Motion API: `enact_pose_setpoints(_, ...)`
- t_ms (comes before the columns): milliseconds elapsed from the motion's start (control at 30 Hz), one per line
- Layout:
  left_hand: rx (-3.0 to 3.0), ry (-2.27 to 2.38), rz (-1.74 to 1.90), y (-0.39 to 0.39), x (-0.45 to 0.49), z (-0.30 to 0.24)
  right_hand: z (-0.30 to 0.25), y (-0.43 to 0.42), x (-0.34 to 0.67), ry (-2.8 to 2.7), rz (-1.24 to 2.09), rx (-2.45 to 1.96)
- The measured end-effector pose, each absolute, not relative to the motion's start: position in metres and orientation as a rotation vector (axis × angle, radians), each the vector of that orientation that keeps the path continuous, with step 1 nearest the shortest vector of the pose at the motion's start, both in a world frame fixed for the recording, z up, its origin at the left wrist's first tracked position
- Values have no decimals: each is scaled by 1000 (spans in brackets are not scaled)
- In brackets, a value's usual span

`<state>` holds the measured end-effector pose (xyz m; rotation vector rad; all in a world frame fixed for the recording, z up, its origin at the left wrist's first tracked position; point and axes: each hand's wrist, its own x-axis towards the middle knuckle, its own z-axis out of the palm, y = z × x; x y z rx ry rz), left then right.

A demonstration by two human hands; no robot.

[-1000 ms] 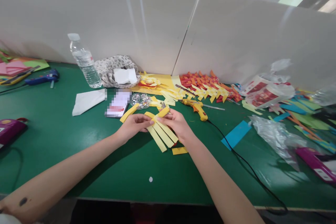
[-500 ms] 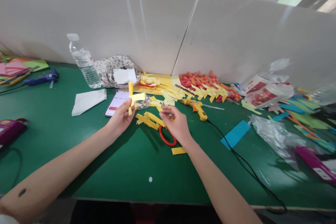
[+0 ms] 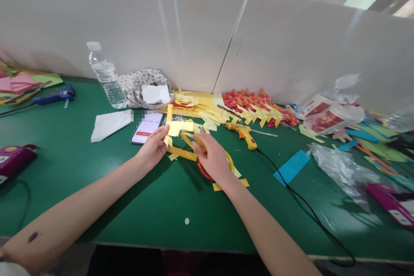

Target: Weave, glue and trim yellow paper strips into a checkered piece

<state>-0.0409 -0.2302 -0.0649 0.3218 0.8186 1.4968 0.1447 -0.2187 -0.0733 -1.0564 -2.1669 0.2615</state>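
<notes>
My left hand [image 3: 154, 148] pinches a small cross of folded yellow paper strips [image 3: 176, 127], held up just above the green table [image 3: 113, 198]. My right hand [image 3: 211, 157] rests palm down over loose yellow paper strips [image 3: 183, 153], its fingers curled round one strip. Partly under that hand lie scissors with red and yellow handles [image 3: 226, 164]. A phone [image 3: 147, 127] with its screen lit lies just left of the left hand.
A water bottle [image 3: 105, 76], a patterned cloth pouch [image 3: 144, 88] and a white tissue [image 3: 108, 124] sit at the back left. A yellow glue gun [image 3: 242, 132] with a black cord [image 3: 304, 207] lies to the right, by piles of woven paper pieces [image 3: 258, 110]. White partition boards [image 3: 194, 30] close off the back.
The bundle of yellow strips held by both hands came apart. My left hand lifted a crossed pair. My right hand dropped onto the loose strips, and the scissors came into sight.
</notes>
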Motion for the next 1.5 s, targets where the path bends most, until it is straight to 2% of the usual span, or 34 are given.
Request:
enact_pose_setpoints(100, 359, 827, 1486, -232, -39, -63, -80, -222, 140, -2381, 237, -914)
enact_pose_setpoints(233, 363, 850, 1495, -231, -39, -64, -88, -220, 139, -2381, 163, -892)
enact_pose_setpoints(433, 534, 1000, 1415, -230, -42, -71, -69, -213, 153, -1932, 163, -1029)
enact_pose_setpoints(700, 1456, 1404, 991, -233, -45, -83, -53, -195, 181, -1339, 179, -1234)
enact_pose_setpoints(800, 1628, 1453, 981, -235, -46, -84, -57, -193, 183, -1459, 113, -1249)
enact_pose_setpoints(933, 1699, 1457, 1018, -236, -48, -82, -63, -193, 181, -1917, -80, -1271)
enact_pose_setpoints(1067, 1660, 1558, 961, -234, -49, -79, -66, -197, 175, -2225, -54, -1293)
enact_pose_setpoints(1300, 1667, 1584, 983, -234, -50, -75, -69, -207, 162, -2354, 7, -1409)
enact_pose_setpoints(1500, 1343, 1473, 1039, -233, -46, -81, -67, -211, 160, -2345, -23, -1469)
